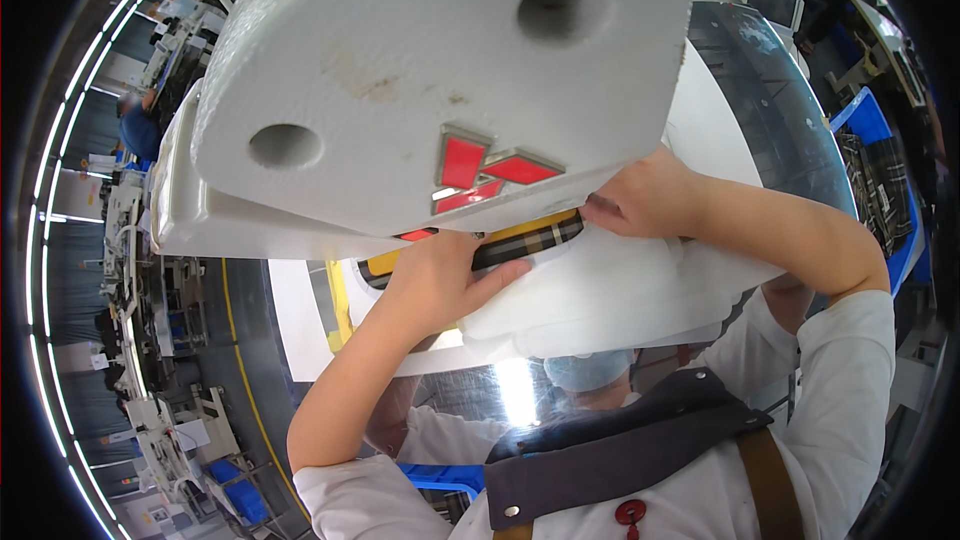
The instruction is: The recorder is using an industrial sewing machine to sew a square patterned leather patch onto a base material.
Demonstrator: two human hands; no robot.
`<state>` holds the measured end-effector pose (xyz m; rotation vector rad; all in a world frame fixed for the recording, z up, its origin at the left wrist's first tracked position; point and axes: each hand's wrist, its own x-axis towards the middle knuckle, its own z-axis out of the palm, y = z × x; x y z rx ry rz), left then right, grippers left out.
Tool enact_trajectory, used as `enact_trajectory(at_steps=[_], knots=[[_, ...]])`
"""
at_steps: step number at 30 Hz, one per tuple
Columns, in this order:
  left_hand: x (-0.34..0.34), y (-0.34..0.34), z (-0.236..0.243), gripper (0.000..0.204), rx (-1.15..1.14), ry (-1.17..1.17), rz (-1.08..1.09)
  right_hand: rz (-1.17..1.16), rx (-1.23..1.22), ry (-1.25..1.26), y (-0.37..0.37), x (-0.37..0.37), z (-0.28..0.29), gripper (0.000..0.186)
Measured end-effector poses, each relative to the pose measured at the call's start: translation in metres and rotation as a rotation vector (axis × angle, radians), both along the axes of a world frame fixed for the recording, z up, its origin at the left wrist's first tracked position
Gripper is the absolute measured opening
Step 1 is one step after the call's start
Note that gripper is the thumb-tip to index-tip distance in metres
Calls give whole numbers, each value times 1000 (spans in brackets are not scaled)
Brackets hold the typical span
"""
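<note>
A dark plaid fabric strip (pixel 532 243) lies beneath the large white sewing machine head (pixel 400 70), with a yellow edge (pixel 535 223) along its far side. My left hand (pixel 435 275) rests over the strip's left part, thumb stretched out to the right and fingers lying forward; their tips are partly hidden by the machine. At the strip's right end is my right hand (pixel 645 198), thumb and fingers closed together at its corner. The machine hides the needle area. Under the strip spreads a whitish translucent sheet (pixel 600 295).
White boards (pixel 297 315) with a yellow strip (pixel 341 305) lie on the shiny worktable (pixel 470 395). To the right stands a blue crate (pixel 905 240) with plaid pieces. Rows of machines (pixel 130 310) and a seated person (pixel 138 128) are at far left.
</note>
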<state>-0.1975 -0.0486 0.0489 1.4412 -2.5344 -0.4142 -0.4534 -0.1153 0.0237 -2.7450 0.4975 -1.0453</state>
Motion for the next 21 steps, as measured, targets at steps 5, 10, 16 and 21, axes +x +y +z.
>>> enact_trajectory(at_steps=[5, 10, 16, 21], knots=[[-4, 1, 3, 55, -71, -57, -21, -105, 81, 56, 3, -5, 7, 7], [-9, 8, 9, 51, -25, 124, -84, -198, 183, 277, 13, -4, 30, 11], [-44, 60, 12, 59, -16, 130, -179, -99, 97, 770, 15, 5, 43, 13], [-48, 96, 9, 54, 134, 50, -305, -31, -231, 619, 21, 1, 27, 18]])
